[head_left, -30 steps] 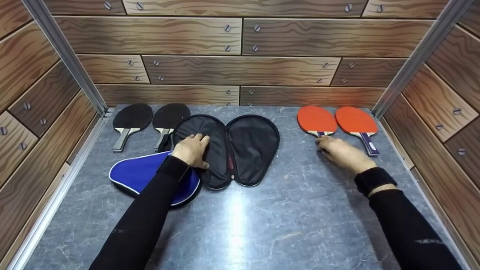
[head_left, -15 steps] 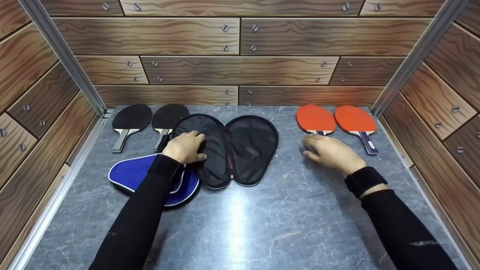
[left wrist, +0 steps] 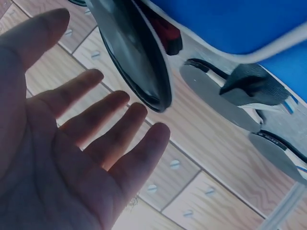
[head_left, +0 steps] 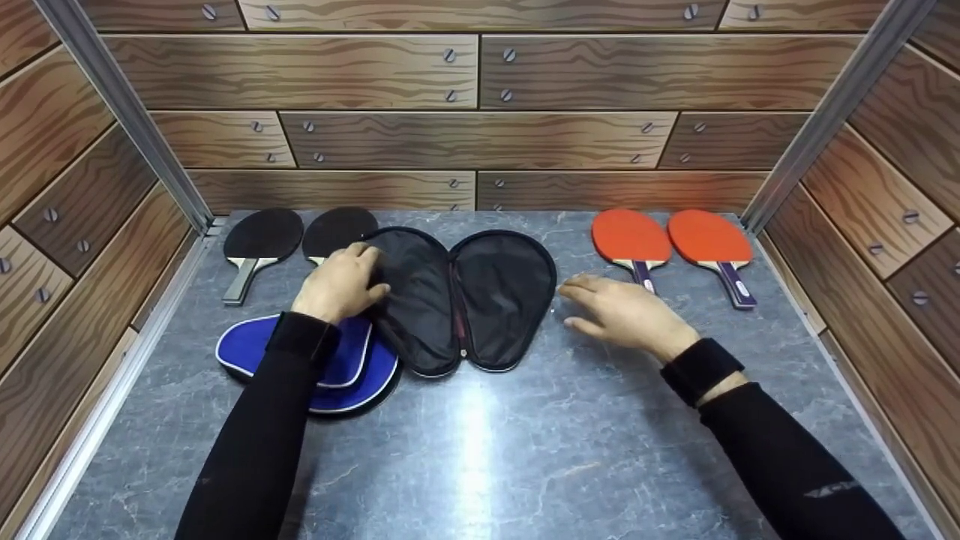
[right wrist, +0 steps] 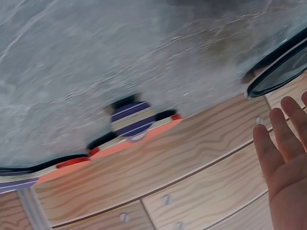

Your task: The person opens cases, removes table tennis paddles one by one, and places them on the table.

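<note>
An unzipped black paddle case (head_left: 504, 300) lies spread flat in the middle of the table, lining up. My left hand (head_left: 337, 286) is over its left edge, fingers extended and nothing in them; the left wrist view shows the palm beside the case's rim (left wrist: 165, 91). Under that forearm are blue cases with white piping (head_left: 244, 341), one overlapping the other. My right hand (head_left: 628, 315) hovers with straight fingers between the open case and a red table tennis paddle (head_left: 631, 236). In the right wrist view its fingers (right wrist: 268, 148) point toward the case's edge.
A second red paddle (head_left: 709, 238) lies at the far right. Two black paddles (head_left: 262, 234) lie at the back left, the inner one partly hidden by my left hand. Wood-patterned walls (head_left: 390, 139) and metal corner posts (head_left: 832, 112) enclose the grey table (head_left: 585, 450).
My right hand has left the inner red paddle's handle and moved left toward the open case. My left hand has slid left from the case's lining to its left edge.
</note>
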`<act>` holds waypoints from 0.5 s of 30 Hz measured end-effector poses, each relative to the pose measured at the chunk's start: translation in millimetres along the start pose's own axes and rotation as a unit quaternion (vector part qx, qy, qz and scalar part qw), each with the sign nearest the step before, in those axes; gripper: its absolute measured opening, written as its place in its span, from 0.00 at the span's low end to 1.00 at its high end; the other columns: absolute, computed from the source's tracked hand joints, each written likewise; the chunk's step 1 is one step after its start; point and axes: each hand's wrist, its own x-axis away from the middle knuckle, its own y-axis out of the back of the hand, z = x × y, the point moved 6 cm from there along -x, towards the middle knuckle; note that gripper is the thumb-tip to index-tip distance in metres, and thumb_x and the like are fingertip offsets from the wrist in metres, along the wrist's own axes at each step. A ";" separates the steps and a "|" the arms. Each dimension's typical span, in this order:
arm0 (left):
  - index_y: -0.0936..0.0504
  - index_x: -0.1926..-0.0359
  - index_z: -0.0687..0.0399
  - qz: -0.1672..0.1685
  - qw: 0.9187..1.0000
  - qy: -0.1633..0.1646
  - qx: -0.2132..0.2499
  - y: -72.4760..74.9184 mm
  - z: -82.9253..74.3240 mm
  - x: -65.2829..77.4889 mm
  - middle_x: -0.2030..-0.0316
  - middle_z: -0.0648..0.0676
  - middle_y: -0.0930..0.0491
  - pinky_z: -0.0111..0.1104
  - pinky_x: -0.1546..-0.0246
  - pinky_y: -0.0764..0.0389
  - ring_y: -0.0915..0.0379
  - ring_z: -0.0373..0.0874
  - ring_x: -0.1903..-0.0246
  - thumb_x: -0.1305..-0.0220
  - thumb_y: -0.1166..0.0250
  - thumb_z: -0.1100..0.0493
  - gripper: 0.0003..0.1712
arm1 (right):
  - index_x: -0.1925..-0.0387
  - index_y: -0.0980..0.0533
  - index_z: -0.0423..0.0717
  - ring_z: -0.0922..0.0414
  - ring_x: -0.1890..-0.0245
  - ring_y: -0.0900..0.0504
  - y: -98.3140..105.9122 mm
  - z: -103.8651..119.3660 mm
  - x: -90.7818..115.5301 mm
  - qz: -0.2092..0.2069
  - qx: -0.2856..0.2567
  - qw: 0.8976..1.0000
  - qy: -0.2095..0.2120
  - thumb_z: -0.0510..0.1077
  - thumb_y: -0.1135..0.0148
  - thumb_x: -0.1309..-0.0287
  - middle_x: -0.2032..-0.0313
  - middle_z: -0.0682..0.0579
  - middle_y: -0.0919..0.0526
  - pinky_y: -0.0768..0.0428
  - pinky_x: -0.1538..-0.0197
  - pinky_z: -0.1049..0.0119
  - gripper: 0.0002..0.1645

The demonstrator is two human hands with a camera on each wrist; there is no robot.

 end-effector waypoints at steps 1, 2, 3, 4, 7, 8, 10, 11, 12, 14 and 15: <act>0.20 0.24 0.70 -0.004 1.000 0.005 0.003 1.3 2.3 0.9 0.24 0.75 0.19 0.65 0.21 0.18 0.19 0.76 0.25 0.22 0.25 0.52 0.36 | 0.20 0.19 0.42 0.38 0.22 0.14 -0.8 3.5 -0.9 0.001 0.003 1.000 0.005 0.59 0.28 0.17 0.23 0.38 0.13 0.13 0.22 0.37 0.37; 0.21 0.23 0.71 -0.005 1.000 0.011 0.006 2.2 5.0 1.6 0.24 0.75 0.20 0.66 0.21 0.18 0.20 0.76 0.25 0.21 0.25 0.52 0.36 | 0.20 0.19 0.43 0.38 0.22 0.13 -1.4 7.0 -1.6 0.000 0.007 1.000 0.010 0.59 0.28 0.17 0.24 0.39 0.13 0.13 0.22 0.38 0.37; 0.22 0.22 0.71 -0.005 1.000 0.019 0.008 3.3 7.5 2.7 0.23 0.75 0.21 0.66 0.21 0.19 0.20 0.77 0.25 0.20 0.26 0.52 0.37 | 0.20 0.19 0.43 0.39 0.22 0.13 -2.1 10.2 -2.3 0.000 0.010 1.000 0.015 0.59 0.28 0.18 0.24 0.39 0.13 0.13 0.22 0.38 0.37; 0.23 0.22 0.71 -0.006 1.000 0.026 0.009 4.6 9.8 3.6 0.23 0.75 0.21 0.67 0.21 0.19 0.21 0.77 0.25 0.20 0.26 0.52 0.37 | 0.20 0.19 0.43 0.39 0.22 0.13 -2.7 13.3 -2.9 0.001 0.013 1.000 0.019 0.59 0.28 0.18 0.24 0.40 0.13 0.12 0.23 0.39 0.37; 0.23 0.22 0.71 -0.007 0.999 0.045 0.015 8.0 16.7 6.2 0.23 0.77 0.22 0.69 0.23 0.18 0.19 0.80 0.27 0.19 0.27 0.51 0.37 | 0.20 0.19 0.43 0.39 0.23 0.13 -5.2 20.9 -4.0 0.007 0.014 0.999 0.032 0.59 0.28 0.18 0.23 0.40 0.13 0.12 0.23 0.38 0.38; 0.24 0.22 0.71 -0.007 0.998 0.051 0.019 8.1 19.3 6.9 0.24 0.78 0.22 0.69 0.24 0.17 0.19 0.81 0.28 0.19 0.27 0.52 0.37 | 0.20 0.19 0.43 0.39 0.23 0.13 -6.7 22.8 -4.3 0.010 0.014 0.999 0.035 0.59 0.28 0.18 0.23 0.39 0.13 0.12 0.24 0.39 0.38; 0.23 0.23 0.73 -0.006 0.998 0.060 0.023 8.4 23.4 8.7 0.26 0.80 0.20 0.70 0.27 0.16 0.17 0.83 0.31 0.19 0.28 0.51 0.36 | 0.20 0.19 0.42 0.39 0.22 0.13 -10.4 25.4 -4.5 0.017 0.012 0.999 0.040 0.58 0.28 0.18 0.23 0.39 0.13 0.12 0.23 0.39 0.37; 0.23 0.24 0.73 -0.004 0.998 0.064 0.026 7.9 25.4 9.3 0.28 0.81 0.19 0.70 0.27 0.16 0.16 0.83 0.32 0.19 0.28 0.51 0.36 | 0.20 0.19 0.42 0.39 0.22 0.13 -12.6 26.4 -4.7 0.020 0.012 0.999 0.043 0.57 0.28 0.18 0.23 0.39 0.13 0.12 0.23 0.39 0.37; 0.23 0.24 0.73 -0.001 0.997 0.066 0.029 6.9 27.2 9.7 0.29 0.81 0.19 0.70 0.28 0.16 0.16 0.83 0.33 0.19 0.28 0.51 0.36 | 0.20 0.19 0.41 0.39 0.22 0.13 -14.7 27.1 -4.7 0.022 0.013 0.999 0.046 0.57 0.28 0.18 0.23 0.39 0.13 0.12 0.23 0.39 0.37; 0.23 0.26 0.74 0.006 0.997 0.071 0.036 5.2 29.2 10.6 0.31 0.82 0.17 0.71 0.29 0.15 0.15 0.83 0.34 0.19 0.29 0.50 0.36 | 0.20 0.19 0.41 0.39 0.22 0.13 -18.5 27.9 -4.3 0.028 0.015 0.998 0.049 0.56 0.29 0.18 0.23 0.39 0.14 0.12 0.23 0.39 0.36; 0.23 0.26 0.73 0.009 0.997 0.072 0.038 4.3 29.7 10.9 0.32 0.82 0.17 0.71 0.30 0.15 0.15 0.83 0.35 0.19 0.29 0.50 0.35 | 0.20 0.19 0.41 0.39 0.22 0.13 -20.2 28.1 -4.0 0.030 0.017 0.998 0.049 0.56 0.29 0.18 0.23 0.39 0.14 0.12 0.23 0.40 0.36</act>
